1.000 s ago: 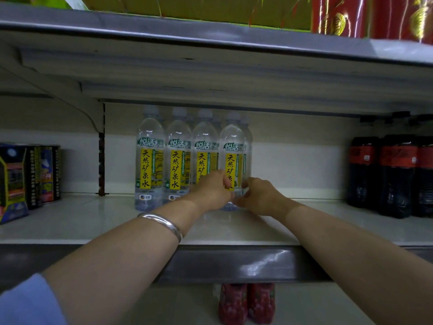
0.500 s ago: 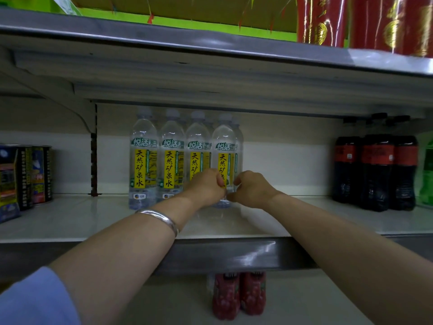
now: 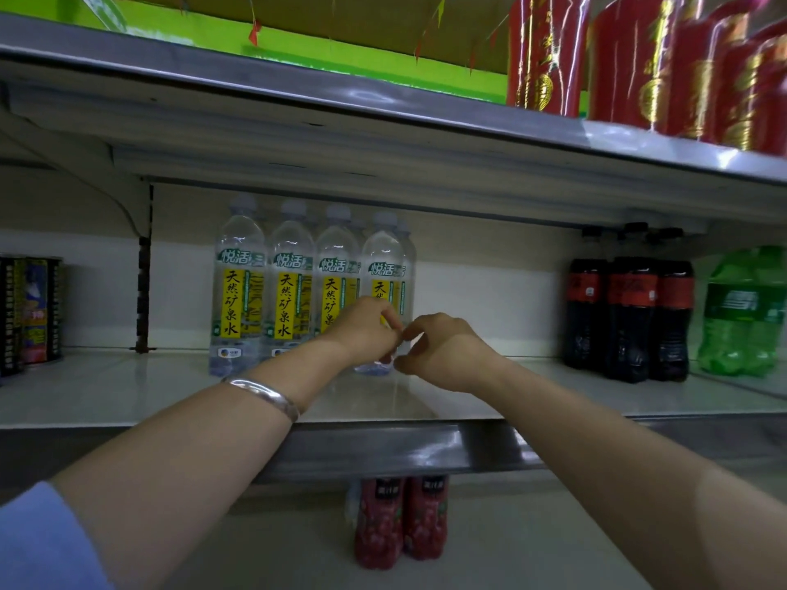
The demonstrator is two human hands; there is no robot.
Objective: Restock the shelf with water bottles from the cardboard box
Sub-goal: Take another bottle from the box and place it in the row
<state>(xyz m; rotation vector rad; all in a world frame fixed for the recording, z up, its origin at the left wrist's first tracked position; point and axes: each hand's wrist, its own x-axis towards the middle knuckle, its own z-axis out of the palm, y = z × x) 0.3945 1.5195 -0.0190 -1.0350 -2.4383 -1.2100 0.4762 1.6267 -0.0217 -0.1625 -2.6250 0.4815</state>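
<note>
Three dark cola bottles with red labels stand upright in a tight group toward the right, and a green soda bottle stands just beside them at the frame's right edge. At the far left sits a row of dark printed cans, partly cut off. On the level above, red and gold gift boxes stand at the right, with a green-edged cardboard carton to their left. On the level below, two red juice bottles stand touching side by side.
</note>
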